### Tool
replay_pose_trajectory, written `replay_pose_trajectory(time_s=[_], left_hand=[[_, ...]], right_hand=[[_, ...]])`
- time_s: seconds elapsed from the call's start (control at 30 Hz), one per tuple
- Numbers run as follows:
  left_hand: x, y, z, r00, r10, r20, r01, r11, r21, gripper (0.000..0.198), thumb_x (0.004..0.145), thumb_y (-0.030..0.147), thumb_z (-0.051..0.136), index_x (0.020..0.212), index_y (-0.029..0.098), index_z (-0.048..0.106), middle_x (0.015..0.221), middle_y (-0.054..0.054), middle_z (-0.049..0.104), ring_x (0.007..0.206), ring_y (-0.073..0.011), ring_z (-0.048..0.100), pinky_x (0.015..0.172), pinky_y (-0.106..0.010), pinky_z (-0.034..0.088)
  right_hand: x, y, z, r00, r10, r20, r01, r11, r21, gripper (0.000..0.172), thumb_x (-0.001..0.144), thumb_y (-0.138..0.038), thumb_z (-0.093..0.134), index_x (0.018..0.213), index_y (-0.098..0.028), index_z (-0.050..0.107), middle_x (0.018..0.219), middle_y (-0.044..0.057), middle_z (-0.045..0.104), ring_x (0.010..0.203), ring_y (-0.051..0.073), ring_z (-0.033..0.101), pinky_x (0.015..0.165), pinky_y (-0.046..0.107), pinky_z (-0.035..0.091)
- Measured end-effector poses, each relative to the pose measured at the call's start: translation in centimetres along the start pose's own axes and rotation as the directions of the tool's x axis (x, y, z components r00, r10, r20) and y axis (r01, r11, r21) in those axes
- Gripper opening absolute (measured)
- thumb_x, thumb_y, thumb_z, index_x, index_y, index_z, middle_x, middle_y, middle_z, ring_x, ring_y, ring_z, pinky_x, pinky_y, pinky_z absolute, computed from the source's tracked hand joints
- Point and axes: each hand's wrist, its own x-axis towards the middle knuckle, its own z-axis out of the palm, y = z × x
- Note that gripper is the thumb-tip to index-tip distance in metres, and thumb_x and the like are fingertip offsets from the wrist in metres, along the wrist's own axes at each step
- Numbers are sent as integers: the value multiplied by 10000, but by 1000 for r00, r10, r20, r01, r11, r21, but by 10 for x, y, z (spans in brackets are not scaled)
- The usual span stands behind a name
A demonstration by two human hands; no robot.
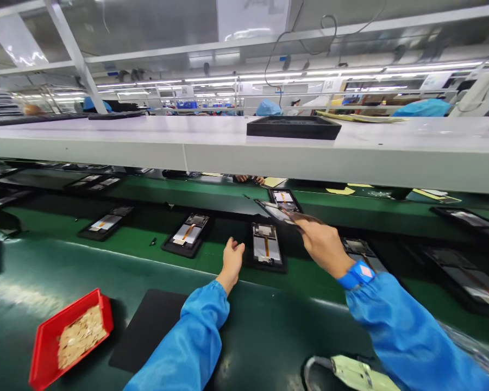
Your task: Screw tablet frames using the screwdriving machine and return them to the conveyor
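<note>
My right hand, with a blue band at its wrist, grips an opened tablet, tilted above the belt. Part of that tablet is hidden behind the fingers. Below it on the belt, a black tray bears another opened tablet with a silver battery and an orange ribbon cable. Just left of that tray is my left hand, its fingers curled in and no object showing in them. Farther left lies a similar tablet in its tray. Behind the held tablet, one more tablet is partly visible.
A red bin of small tan pieces and a black mat lie on the near bench. A pale green handheld tool rests at front right. Overhead, a white shelf carries a black tray. Another person's hands show beneath it.
</note>
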Motion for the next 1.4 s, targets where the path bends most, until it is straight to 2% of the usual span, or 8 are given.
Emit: replay_pose_trajectory(time_s=[0.1, 0.2, 0.27, 0.57, 0.8, 1.1, 1.3, 1.4], left_hand=[[-14, 14, -25, 967, 250, -42, -243, 960, 140, 967, 649, 69, 762, 1496, 199, 314, 1566, -159, 330, 1393, -260, 382, 1154, -379, 271], [-57, 26, -77, 920, 371, 128, -392, 872, 292, 614, 661, 132, 780, 1247, 175, 605, 1404, -134, 548, 1315, -292, 473, 1151, -411, 292], [-95, 31, -117, 949, 221, 226, -273, 933, 234, 210, 764, 265, 738, 933, 146, 697, 1088, -137, 711, 1098, -295, 625, 1056, -437, 406], [-232, 30, -263, 962, -150, 226, 210, 941, -266, 192, 823, 269, 716, 930, 118, 665, 746, -55, 668, 708, -198, 703, 739, -325, 535], [-232, 11, -271, 975, -207, 85, 219, 801, -558, 114, 806, 134, 675, 910, 93, 653, 832, -108, 723, 807, -232, 727, 899, -425, 521], [-227, 5, -247, 991, -133, -28, 75, 710, -700, 76, 830, 95, 613, 901, 123, 613, 925, -113, 724, 959, -225, 712, 1041, -438, 463], [-238, 6, -251, 933, 68, -352, -125, 982, -141, 247, 808, 305, 711, 967, 166, 584, 826, -41, 686, 686, -145, 678, 658, -264, 532], [-251, 8, -250, 985, 76, -157, -56, 990, 129, 266, 826, 407, 668, 823, 147, 611, 669, -10, 638, 480, -91, 560, 462, -204, 428]], right_hand=[[-20, -34, -20, 993, -120, -9, 119, 972, 200, 440, 932, -108, 380, 1266, -216, 645, 1234, 54, 692, 1163, 221, 644, 1043, 401, 518], [-37, -77, -22, 975, -223, -14, 209, 893, 399, 551, 904, -64, 376, 1375, -270, 573, 1302, 17, 656, 1203, 206, 626, 1058, 399, 526], [-47, -108, -12, 960, -279, -32, 258, 832, 492, 603, 896, -42, 386, 1426, -297, 521, 1322, 7, 644, 1211, 205, 621, 1045, 395, 541], [-96, -226, 89, 856, -517, -21, 451, 725, 521, 548, 937, -56, 418, 1438, -259, 503, 1406, 80, 575, 1355, 262, 485, 1126, 555, 414], [-128, -285, 107, 837, -505, 210, 329, 771, 545, 442, 924, -331, 596, 1344, -193, 574, 1372, 180, 575, 1280, 369, 522, 1039, 648, 421], [-140, -368, 87, 909, -6, 416, -306, 668, 678, 185, 913, -398, 611, 861, -222, 623, 717, 7, 666, 614, 180, 623, 595, 302, 520], [-134, -346, 94, 961, -128, 245, -70, 746, 663, 151, 976, -251, 495, 989, -204, 638, 874, 38, 714, 748, 175, 689, 689, 279, 538], [-129, -334, 94, 964, -249, 96, 128, 746, 654, 202, 981, -173, 458, 1037, -206, 650, 1013, 80, 704, 928, 192, 686, 803, 298, 552]])
